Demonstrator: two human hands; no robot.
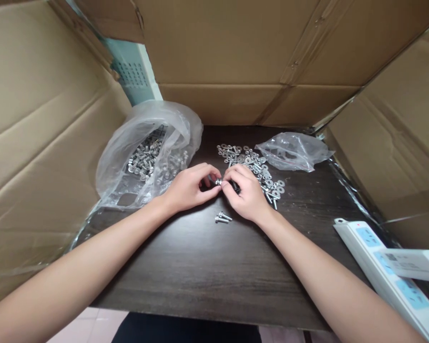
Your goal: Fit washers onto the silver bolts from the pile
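Between the fingertips of both hands sits a small metal bolt (219, 182), partly hidden by the fingers. My left hand (193, 186) pinches it from the left, thumb and fingers curled. From the other side my right hand (245, 193) closes on the same bolt, its fingertips nearly touching the left ones. Just below the hands, two bolts (223, 218) lie side by side on the dark table. Behind and beside my right hand spreads a loose pile of bolts, washers and nuts (268, 174).
An open clear plastic bag (107, 162) with many bolts stands at the left. A flattened clear bag (296, 150) lies at the back right. Cardboard walls (229, 43) surround the dark table (200, 267). A white power strip (353, 238) with a plugged-in adapter (414, 264) occupies the right edge.
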